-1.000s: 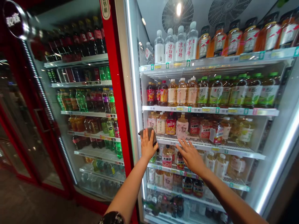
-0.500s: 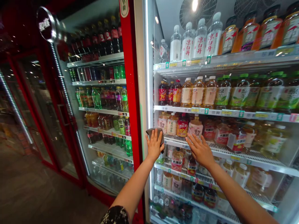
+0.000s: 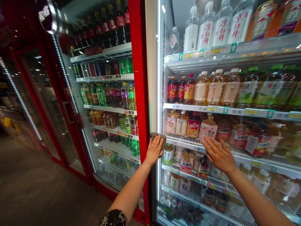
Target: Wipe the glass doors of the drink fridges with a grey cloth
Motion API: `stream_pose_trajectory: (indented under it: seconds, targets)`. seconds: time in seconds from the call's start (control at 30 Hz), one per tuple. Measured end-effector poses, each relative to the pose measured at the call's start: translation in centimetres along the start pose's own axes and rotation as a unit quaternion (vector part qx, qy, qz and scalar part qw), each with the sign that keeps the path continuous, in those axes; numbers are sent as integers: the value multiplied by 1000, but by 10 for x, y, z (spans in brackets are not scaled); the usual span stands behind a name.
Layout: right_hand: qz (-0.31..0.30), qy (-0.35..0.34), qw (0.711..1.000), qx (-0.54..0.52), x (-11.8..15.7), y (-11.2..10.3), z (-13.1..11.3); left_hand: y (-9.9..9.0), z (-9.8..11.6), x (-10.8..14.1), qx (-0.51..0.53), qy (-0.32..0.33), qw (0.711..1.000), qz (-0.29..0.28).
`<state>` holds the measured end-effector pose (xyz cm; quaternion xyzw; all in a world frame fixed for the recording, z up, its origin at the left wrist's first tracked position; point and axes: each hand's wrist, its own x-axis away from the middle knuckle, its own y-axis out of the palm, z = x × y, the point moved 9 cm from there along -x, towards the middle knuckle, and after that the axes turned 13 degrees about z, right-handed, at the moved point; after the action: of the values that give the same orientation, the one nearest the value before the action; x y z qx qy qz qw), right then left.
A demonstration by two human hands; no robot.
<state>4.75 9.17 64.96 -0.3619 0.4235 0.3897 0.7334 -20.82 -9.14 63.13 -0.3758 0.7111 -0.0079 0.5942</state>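
My left hand point(image 3: 155, 149) presses a grey cloth point(image 3: 162, 138) against the left edge of the glass door point(image 3: 199, 158), by the beige frame. Its fingers lie stretched out over the cloth. To the right, my right hand point(image 3: 218, 153) is spread flat at the glass with nothing in it. Behind its fingertips stands a pink-labelled tea bottle point(image 3: 208, 128) on a wire shelf. A red-labelled iced tea bottle point(image 3: 193, 125) stands to the left of that one, inside the cooler.
Water bottles point(image 3: 220, 26) and tea bottles point(image 3: 217, 88) fill the cooler's upper shelves. On the left stands a second cooler with a red frame point(image 3: 140, 78), holding cola bottles point(image 3: 112, 23) and cans point(image 3: 127, 66). A dark floor point(image 3: 28, 188) lies at the lower left.
My left hand has slid the cloth leftward over the door's edge, toward the beige frame. My right hand stays at about the same place on the glass. The view has shifted and come closer.
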Motion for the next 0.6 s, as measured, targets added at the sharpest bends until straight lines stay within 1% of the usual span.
stream_pose_trajectory:
  seconds: [0.07,0.13,0.2,0.23,0.27,0.3,0.4,0.47,0.5,0.53,0.6]
  targets:
    - [2,3,1000,4,2,1,1,0,-11,-6,5,6,1000,-2]
    - [0,10,1000,7,3,2,2,-3,-26,-27,4,-4,1000,6]
    - [-5,14,1000,7,4,3,3,-9,-44,-48,-6,-46,998,34]
    - [-6,14,1000,8,5,4,3,-11,-49,-54,-11,-69,996,52]
    - [-6,13,1000,8,5,3,2,-13,-52,-54,-14,-86,994,68]
    - [-5,11,1000,8,5,3,2,-13,-50,-48,-15,-94,992,80]
    - [0,7,1000,9,5,2,2,-4,-33,-14,-11,-80,993,82]
    - [2,6,1000,12,5,3,1,0,-28,4,-10,-78,994,81]
    - [3,6,1000,14,5,3,1,1,-28,6,-9,-74,994,82]
    - [3,5,1000,15,5,3,1,0,-30,2,-7,-68,994,83]
    - [1,3,1000,18,6,4,1,-5,-40,-22,-2,-53,995,84]
